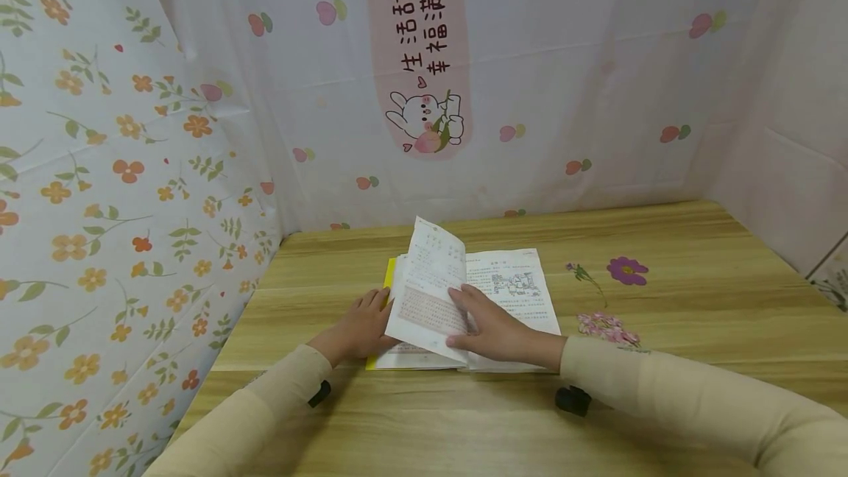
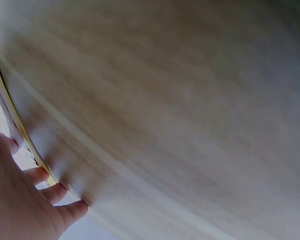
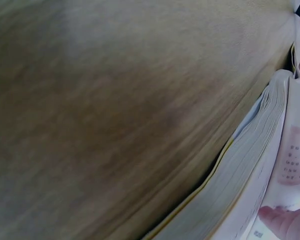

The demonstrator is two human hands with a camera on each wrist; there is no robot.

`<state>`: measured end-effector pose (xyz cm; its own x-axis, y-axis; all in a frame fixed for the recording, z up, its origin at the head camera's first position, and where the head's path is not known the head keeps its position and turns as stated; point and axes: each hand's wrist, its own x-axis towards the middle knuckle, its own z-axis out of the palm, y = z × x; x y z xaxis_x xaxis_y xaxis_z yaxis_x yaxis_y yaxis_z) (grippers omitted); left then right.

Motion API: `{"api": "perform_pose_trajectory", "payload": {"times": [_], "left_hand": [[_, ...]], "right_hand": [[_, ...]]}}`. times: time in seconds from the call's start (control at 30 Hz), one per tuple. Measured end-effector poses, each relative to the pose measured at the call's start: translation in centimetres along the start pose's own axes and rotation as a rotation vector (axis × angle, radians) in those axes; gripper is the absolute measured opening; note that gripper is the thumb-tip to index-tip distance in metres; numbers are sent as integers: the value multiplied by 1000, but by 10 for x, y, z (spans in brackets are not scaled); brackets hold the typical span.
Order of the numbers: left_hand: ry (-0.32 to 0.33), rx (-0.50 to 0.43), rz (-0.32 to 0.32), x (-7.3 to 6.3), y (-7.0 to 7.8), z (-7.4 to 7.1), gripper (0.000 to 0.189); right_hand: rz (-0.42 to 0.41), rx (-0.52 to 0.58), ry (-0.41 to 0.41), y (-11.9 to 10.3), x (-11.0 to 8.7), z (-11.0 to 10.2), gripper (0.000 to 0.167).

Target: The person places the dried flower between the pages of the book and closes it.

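Note:
An open book (image 1: 513,293) with a yellow cover lies on the wooden table, a line drawing and print on its right page. One printed leaf (image 1: 430,278) stands raised and slanted over the left half. My right hand (image 1: 493,326) touches the right edge of this leaf, thumb and fingers spread apart on it; the right wrist view has the thumb (image 3: 282,220) against the paper. At the book's left edge rests my left hand (image 1: 363,326), its fingertips reaching over the yellow cover edge (image 2: 20,127) in the left wrist view. The raised leaf partly hides its thumb side.
Right of the book lie a purple flower (image 1: 626,271), a small stemmed flower (image 1: 586,278) and a pink blossom cluster (image 1: 608,328). A patterned curtain (image 1: 563,94) hangs behind the table, and a floral cloth (image 1: 119,205) hangs at the left.

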<state>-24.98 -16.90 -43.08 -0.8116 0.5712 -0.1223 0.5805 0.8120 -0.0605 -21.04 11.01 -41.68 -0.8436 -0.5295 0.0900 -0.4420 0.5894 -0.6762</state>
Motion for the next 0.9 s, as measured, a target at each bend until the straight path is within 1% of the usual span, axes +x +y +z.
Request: {"api": "perform_pose_trajectory", "payload": {"times": [0.07,0.13,0.27,0.33,0.4,0.5,0.57,0.77,0.9], "left_hand": [[-6,5,4,0,0,0,71],[12,-6,24,-1,-1,1,67],[66,-18,73,-1,-3,2,61],[74,-23,80,-2,-4,2,61],[63,-20,71,-2,-5,2,61],[20,-18,39,-1,-6,2,59],[6,-11,27,-1,-7,2,57],[27,-27,38,0,-10,0,53],[14,-45,40,1,-11,-2,54]], "right_hand": [[-21,-53,-4,0,0,2,84],[-58,-114,-12,-1,0,3,81],[-180,-260,-24,-1,-1,4,72],[-240,-314,-27,0,-1,3,68],[-281,-359,-36,0,0,3,65],[-302,-407,-65,1,1,3,63],[-312,-446,-83,2,1,3,62],[-365,-551,-108,4,4,4,59],[-384,-606,-133,4,6,6,58]]}}
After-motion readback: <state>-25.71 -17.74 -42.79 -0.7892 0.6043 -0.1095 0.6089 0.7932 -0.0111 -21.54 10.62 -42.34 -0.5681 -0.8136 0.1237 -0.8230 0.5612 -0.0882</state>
